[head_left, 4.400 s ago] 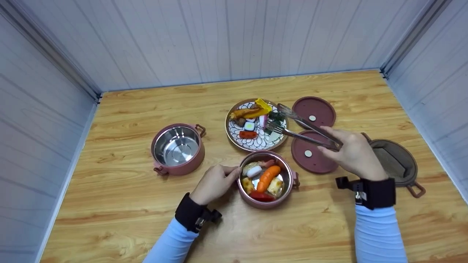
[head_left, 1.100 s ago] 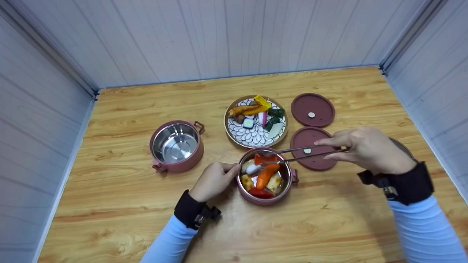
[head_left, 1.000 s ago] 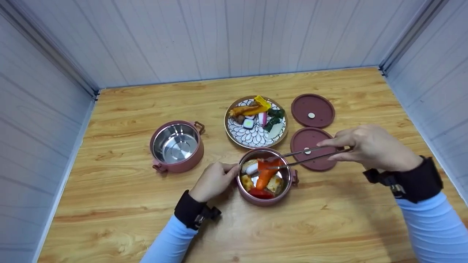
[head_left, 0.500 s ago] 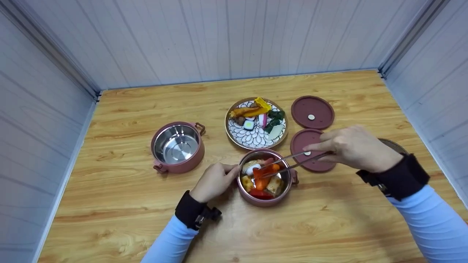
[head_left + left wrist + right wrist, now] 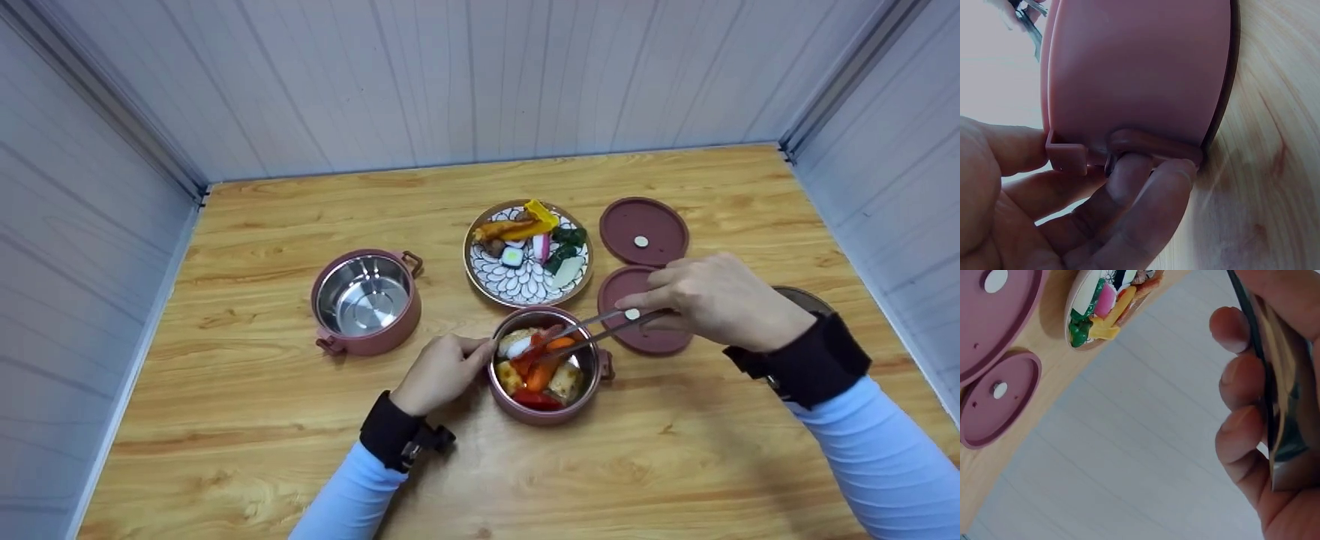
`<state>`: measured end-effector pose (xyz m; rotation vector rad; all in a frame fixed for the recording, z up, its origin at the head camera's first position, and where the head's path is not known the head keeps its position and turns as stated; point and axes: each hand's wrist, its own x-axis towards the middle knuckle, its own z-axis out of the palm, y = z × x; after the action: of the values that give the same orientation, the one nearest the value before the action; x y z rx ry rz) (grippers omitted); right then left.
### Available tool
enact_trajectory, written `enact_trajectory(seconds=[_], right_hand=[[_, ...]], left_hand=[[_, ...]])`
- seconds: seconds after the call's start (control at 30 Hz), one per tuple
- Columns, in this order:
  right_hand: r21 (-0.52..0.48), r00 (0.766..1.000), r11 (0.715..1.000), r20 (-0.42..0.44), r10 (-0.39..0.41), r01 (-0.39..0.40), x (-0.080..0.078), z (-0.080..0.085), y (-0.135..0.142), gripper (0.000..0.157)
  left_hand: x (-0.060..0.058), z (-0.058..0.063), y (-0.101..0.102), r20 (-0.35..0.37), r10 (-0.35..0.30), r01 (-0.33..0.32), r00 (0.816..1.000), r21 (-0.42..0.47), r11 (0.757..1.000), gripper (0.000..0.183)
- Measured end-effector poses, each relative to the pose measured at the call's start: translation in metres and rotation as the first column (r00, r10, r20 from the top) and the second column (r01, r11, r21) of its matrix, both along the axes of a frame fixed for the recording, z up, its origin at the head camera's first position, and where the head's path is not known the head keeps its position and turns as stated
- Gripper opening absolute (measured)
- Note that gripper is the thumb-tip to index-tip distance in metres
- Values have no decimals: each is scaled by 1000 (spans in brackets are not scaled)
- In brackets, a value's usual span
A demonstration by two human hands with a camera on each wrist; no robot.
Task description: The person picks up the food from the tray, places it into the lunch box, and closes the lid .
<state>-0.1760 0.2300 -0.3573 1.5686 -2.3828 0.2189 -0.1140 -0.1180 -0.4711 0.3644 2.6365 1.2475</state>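
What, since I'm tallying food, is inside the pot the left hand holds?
Orange sausage-shaped piece, red pieces, white piece, browned chunks; these and metal tongs hide what's underneath.

Wood-grain table [image 5: 247,442]: patterned plate [image 5: 517,283] set down directly; steel-lined pot [image 5: 379,341] placed left of plate; pot of food [image 5: 536,416] placed just before plate; two maroon lids [image 5: 643,223] laid right of plate; dark round item [image 5: 805,300], partly hidden, placed farther right

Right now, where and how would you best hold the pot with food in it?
Probably its left handle, from the left, as the left hand does: it juts from the round pot, giving something to hook. The tongs enter from the right, so that side seems busier.
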Motion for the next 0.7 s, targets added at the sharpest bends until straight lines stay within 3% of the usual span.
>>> enact_trajectory(seconds=[0.37, 0.7], right_hand=[[80, 989, 991, 92, -118, 111, 5, -5, 3, 33], [117, 976, 982, 144, -163, 147, 6, -5, 2, 36]], left_hand=[[-1, -1, -1, -16, -3, 3, 1000, -3, 1000, 29], [-1, -2, 0, -9, 2, -2, 1000, -4, 1000, 29]])
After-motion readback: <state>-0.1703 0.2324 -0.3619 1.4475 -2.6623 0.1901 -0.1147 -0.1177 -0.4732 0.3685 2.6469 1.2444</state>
